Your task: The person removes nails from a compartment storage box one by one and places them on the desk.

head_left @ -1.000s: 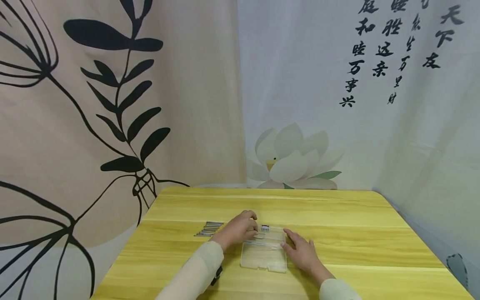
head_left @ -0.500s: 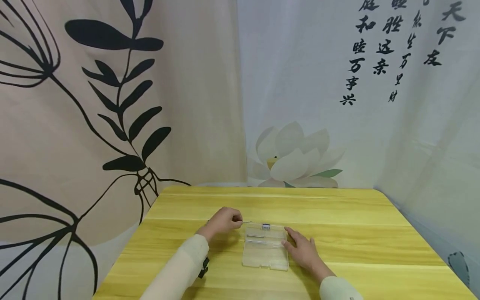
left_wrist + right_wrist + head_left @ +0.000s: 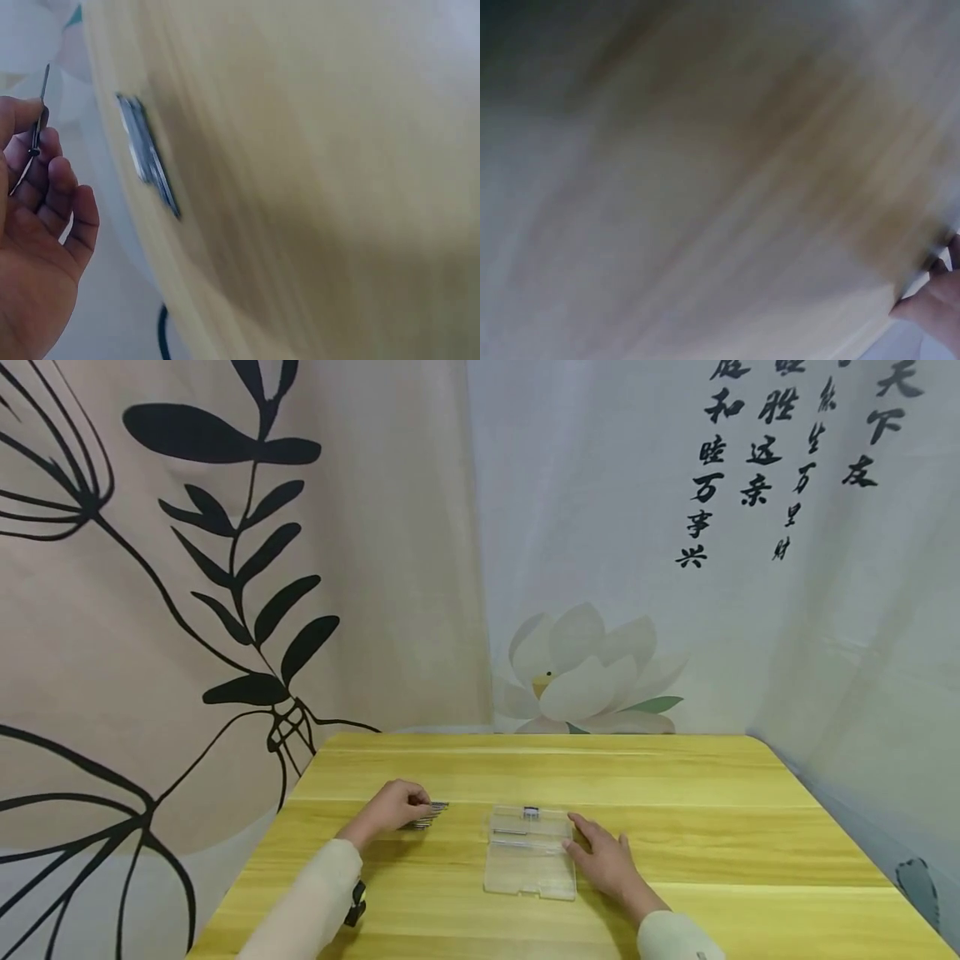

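So the left hand point(image 3: 392, 807) pinches a thin metal pin point(image 3: 31, 142) over the pin pile point(image 3: 429, 814), while the right hand point(image 3: 606, 862) lies flat, fingers relaxed, steadying the clear case point(image 3: 529, 862).

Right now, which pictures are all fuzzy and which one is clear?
The head view is clear: the table, the clear box and both hands look sharp. The left wrist view is a bit smeared, though the pins show. The right wrist view is a blur of wood with only fingertips at the edge.
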A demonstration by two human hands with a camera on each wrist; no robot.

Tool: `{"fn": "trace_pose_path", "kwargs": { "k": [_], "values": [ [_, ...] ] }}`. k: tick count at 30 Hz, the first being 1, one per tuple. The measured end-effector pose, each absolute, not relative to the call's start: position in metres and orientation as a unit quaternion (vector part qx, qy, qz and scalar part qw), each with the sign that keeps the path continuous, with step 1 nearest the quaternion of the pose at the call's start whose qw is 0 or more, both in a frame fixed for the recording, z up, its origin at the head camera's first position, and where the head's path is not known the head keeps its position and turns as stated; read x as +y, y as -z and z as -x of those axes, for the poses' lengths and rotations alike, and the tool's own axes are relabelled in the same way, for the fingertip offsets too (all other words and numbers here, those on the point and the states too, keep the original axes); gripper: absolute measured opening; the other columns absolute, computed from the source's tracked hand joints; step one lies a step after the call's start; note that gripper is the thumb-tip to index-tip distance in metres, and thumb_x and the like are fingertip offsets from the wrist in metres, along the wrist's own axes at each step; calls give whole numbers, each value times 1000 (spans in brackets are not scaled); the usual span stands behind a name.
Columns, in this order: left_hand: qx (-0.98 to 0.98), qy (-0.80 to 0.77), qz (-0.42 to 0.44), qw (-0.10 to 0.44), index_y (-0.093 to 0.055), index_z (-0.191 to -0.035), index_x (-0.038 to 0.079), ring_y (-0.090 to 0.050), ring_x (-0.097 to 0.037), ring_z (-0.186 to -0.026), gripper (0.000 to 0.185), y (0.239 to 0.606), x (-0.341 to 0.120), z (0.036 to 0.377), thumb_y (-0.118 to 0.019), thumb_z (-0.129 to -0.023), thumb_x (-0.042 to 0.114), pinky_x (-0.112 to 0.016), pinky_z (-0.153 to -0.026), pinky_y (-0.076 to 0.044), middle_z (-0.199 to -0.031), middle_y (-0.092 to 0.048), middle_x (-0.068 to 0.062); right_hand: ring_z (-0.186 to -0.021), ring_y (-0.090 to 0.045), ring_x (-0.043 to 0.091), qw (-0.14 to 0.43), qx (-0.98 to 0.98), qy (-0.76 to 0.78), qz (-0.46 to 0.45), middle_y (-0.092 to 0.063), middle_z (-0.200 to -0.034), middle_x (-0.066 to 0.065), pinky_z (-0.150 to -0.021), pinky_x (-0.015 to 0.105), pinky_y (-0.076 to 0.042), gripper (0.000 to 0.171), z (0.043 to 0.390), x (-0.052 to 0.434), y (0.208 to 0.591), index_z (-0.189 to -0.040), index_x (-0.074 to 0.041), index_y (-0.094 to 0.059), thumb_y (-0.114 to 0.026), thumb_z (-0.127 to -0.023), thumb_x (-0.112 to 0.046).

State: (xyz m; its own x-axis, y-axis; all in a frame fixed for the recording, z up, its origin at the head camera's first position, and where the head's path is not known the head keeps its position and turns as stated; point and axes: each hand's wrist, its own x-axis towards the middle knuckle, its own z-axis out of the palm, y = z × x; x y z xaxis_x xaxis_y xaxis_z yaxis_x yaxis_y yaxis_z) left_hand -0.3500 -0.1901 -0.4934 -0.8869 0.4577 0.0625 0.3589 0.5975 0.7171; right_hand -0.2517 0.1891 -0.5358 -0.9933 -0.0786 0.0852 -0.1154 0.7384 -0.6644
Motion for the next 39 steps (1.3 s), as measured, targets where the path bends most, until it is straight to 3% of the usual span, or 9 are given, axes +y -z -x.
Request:
{"fn": "trace_pose_path", "kwargs": {
  "k": [5,22,31,39],
  "values": [
    [901,-363,-232,53,-74,-93,3,-53,-13,-69,9,499,-215,344,-67,-94,9,-28,-62,-47,-81,-65,2,-136,-37,47,23,-933,-356,-50,-46,-145,26,-108,72,-1,54,252,189,535,-149,-8,-44,-57,-101,-30],
    [906,-355,-223,62,-74,-93,4,-53,-15,-68,5,511,-230,332,-70,-92,8,-30,-55,-47,-89,-62,-2,-137,-36,46,22,-932,-358,-49,-46,-145,25,-108,72,-1,53,252,190,536,-149,-9,-45,-58,-101,-29],
    [937,-275,-217,12,-75,-83,12,-49,-13,-75,7,518,-226,337,-78,-86,7,-32,-69,-45,-86,-55,2,-137,-36,46,20,-932,-360,-49,-46,-145,25,-108,72,-1,53,252,189,536,-149,-9,-45,-58,-101,-30],
    [944,-260,-202,15,-73,-85,15,-50,-13,-77,9,516,-224,336,-78,-85,7,-34,-72,-47,-86,-54,3,-137,-36,47,17,-931,-361,-49,-46,-146,25,-108,72,-1,53,252,190,535,-149,-9,-45,-57,-101,-30]
  ]
}}
